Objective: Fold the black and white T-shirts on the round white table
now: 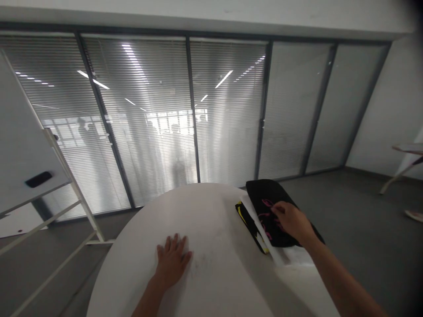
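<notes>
My left hand (172, 259) lies flat on the round white table (205, 220), fingers stretched out, holding nothing. My right hand (292, 221) rests on top of a folded black garment with pink print (264, 196) at the table's right edge, fingers curled down onto the cloth. That garment tops a small stack: under it lies a white folded piece (287, 255), and beneath that a black piece with yellow markings (247, 220).
A whiteboard on a white stand (36, 176) with a black eraser (38, 179) stands at the left. Glass partitions with blinds (198, 110) run behind the table. Another table's leg (401, 171) shows at far right on grey floor.
</notes>
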Motion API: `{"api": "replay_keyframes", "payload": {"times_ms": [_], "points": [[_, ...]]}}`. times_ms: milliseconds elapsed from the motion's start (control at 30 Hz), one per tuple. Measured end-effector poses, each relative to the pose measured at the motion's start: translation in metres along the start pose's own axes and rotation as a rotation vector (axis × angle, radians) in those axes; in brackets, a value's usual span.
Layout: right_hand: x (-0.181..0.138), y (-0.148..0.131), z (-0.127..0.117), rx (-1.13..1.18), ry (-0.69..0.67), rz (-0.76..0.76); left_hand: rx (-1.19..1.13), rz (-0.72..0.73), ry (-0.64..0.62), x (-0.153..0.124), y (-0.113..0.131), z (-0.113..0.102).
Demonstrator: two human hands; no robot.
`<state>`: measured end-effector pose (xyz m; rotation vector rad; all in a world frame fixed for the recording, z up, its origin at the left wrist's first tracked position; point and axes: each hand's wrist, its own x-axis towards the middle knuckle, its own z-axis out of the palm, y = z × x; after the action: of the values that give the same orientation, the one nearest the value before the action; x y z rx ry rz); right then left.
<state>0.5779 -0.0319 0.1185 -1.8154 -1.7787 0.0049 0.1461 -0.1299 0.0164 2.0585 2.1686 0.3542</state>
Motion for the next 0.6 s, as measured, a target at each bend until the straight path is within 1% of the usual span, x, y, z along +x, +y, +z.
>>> {"api": "replay_keyframes", "payload": {"times_ms": [100,167,233,300,333,400,433,500,533,600], "points": [[0.008,-0.005,-0.014,0.175,0.078,0.042,-0.005,0.000,-0.005,-0.001,0.002,-0.004],[0.014,-0.018,-0.030,0.322,0.166,0.058,-0.062,0.010,0.019,0.002,0.007,-0.011],[0.019,-0.040,-0.051,0.517,0.236,0.017,-0.256,0.050,0.071,0.008,0.019,-0.024],[0.020,-0.072,-0.074,0.708,0.247,-0.085,-0.550,0.117,0.138,0.014,0.040,-0.043],[0.019,-0.091,-0.084,0.814,0.222,-0.123,-0.686,0.151,0.176,0.016,0.054,-0.055],[0.013,-0.132,-0.099,1.021,0.098,-0.184,-0.891,0.204,0.242,0.018,0.088,-0.082],[0.009,-0.153,-0.103,1.118,0.038,-0.216,-0.975,0.237,0.264,0.017,0.106,-0.096],[0.002,-0.190,-0.102,1.242,-0.104,-0.281,-1.108,0.342,0.262,0.012,0.138,-0.122],[0.000,-0.205,-0.098,1.285,-0.160,-0.299,-1.132,0.377,0.273,0.010,0.149,-0.133],[-0.002,-0.227,-0.088,1.363,-0.197,-0.302,-1.098,0.378,0.324,0.007,0.161,-0.149]]}}
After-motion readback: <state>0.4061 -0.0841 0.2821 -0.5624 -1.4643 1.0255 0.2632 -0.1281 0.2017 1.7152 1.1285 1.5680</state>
